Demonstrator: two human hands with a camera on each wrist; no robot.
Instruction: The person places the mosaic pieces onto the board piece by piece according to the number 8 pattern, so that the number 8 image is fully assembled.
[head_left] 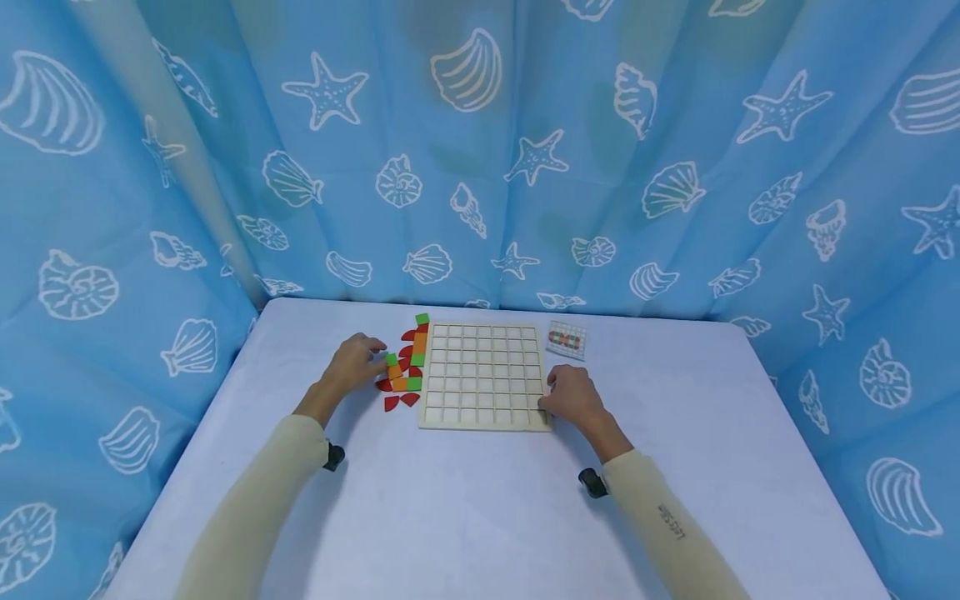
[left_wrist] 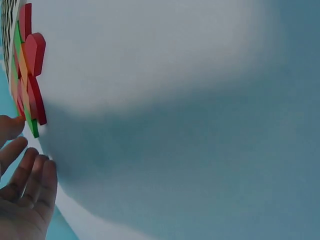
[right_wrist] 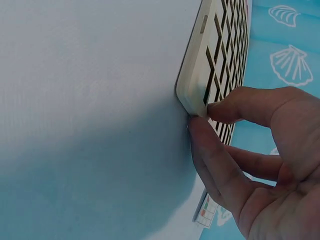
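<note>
A pale wooden grid board (head_left: 486, 421) lies flat in the middle of the table. My right hand (head_left: 573, 392) pinches the board's right edge between thumb and fingers, near the front corner; the right wrist view shows the board's rim (right_wrist: 192, 85) at the fingertips. Left of the board, my left hand (head_left: 352, 364) reaches over a cluster of flat coloured pieces, its fingers loosely extended. Its thumb (left_wrist: 11, 126) overlaps the edge of the cluster in the left wrist view. Among the pieces are a green square (head_left: 392, 359), an orange square (head_left: 399, 384) and red quarter-rounds (head_left: 392, 403).
A small pattern card (head_left: 567, 340) printed with a coloured grid lies by the board's back right corner. White cloth (head_left: 465, 517) covers the table. A blue curtain (head_left: 480, 167) with white shells and starfish hangs behind and along both sides.
</note>
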